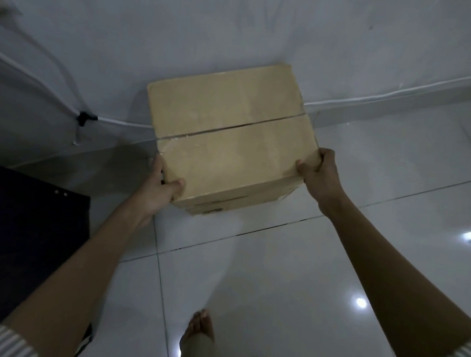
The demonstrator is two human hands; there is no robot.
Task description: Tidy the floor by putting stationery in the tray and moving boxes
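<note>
A closed brown cardboard box [229, 133] sits in the corner where the white wall meets the tiled floor, its top flaps meeting in a seam across the middle. My left hand [159, 188] grips its near left corner, thumb on top. My right hand [319, 173] grips its near right corner, fingers curled over the top edge. Whether the box rests on the floor or hangs just above it, I cannot tell. No stationery or tray is in view.
A dark cabinet or case [27, 236] stands at the left, close to my left forearm. A white cable [121, 121] runs along the wall base behind the box. My bare feet [200, 332] stand on the glossy white tiles [362, 257].
</note>
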